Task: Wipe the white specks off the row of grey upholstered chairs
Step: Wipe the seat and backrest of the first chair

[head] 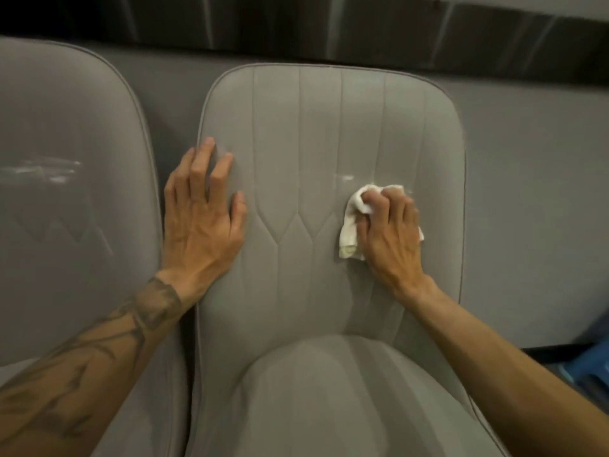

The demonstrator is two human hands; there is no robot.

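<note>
A grey upholstered chair (pixel 313 133) with stitched vertical seams fills the middle of the view, backrest above and seat below. My right hand (pixel 390 232) grips a crumpled white cloth (pixel 351 225) and presses it against the right part of the backrest. A small white speck (pixel 347 177) shows just above the cloth. My left hand (pixel 202 212) lies flat with straight fingers on the left edge of the same backrest. A second grey chair (pixel 66 225) stands to the left, with white smears (pixel 49 168) across its backrest.
A grey wall (pixel 534 209) runs behind the chairs, with a dark band (pixel 329 24) along its top. Something blue (pixel 590 367) sits low at the right edge. A narrow gap separates the two chairs.
</note>
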